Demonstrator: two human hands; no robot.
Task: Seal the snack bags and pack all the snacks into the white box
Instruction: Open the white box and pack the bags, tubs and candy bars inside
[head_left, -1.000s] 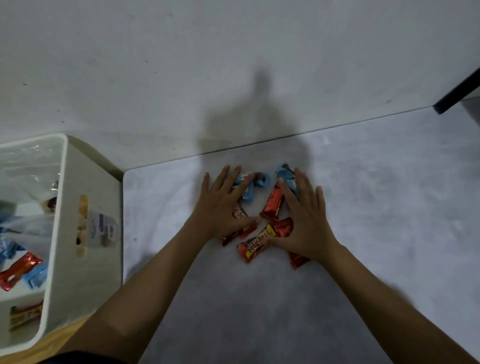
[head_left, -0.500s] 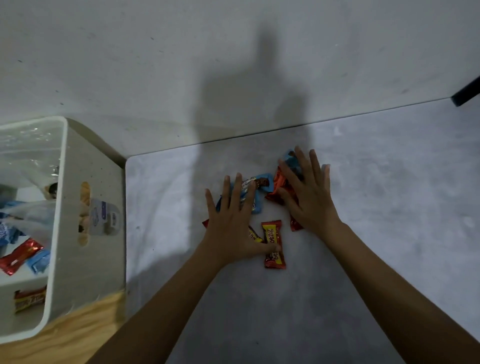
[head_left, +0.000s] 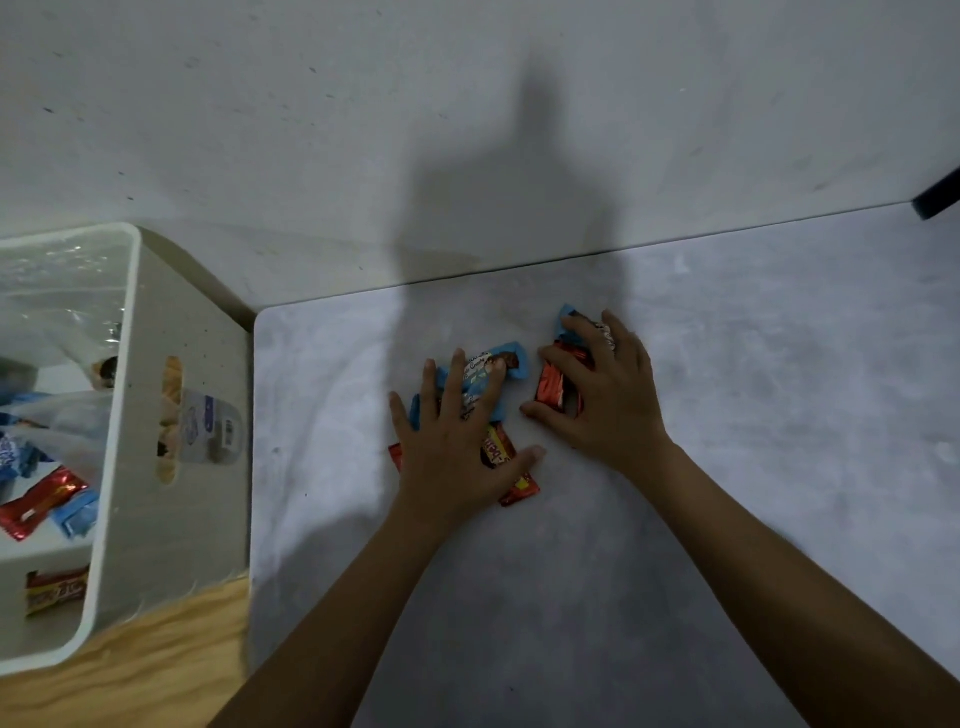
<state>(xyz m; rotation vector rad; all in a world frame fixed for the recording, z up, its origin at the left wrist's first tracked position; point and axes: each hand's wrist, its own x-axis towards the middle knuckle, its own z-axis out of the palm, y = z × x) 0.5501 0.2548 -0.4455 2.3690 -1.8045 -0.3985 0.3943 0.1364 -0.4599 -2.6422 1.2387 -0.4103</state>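
Left hand (head_left: 451, 451) is laid flat, fingers spread, palm down on a cluster of snacks; nothing is gripped, the wrappers are only pressed to the grey surface (head_left: 727, 415). Under its fingers a blue wrapper (head_left: 485, 371) is pinned, with its twisted end poking out past the fingertips; beside the thumb a red-and-yellow bar (head_left: 501, 454) is partly covered, and a red corner (head_left: 396, 456) shows at the hand's outer edge. Right hand (head_left: 605, 397) is set just right of the left hand, fingers curled loosely over a red foil wrapper (head_left: 551, 387) and a second blue wrapper (head_left: 569, 319); whether a true grip is closed on them cannot be told. The two hands are near each other but apart. Well left of the left hand, the white box (head_left: 156, 519) is stood off the surface's edge, with a slot handle and a label on its near wall. Inside it, clear plastic bags (head_left: 57, 291), a red foil snack (head_left: 41, 501), blue wrappers (head_left: 78, 517) and a red-and-yellow bar (head_left: 57, 595) are seen. Below the box, tan fur (head_left: 156, 670) is visible. Behind the hands, a pale wall (head_left: 467, 104) carries a shadow.
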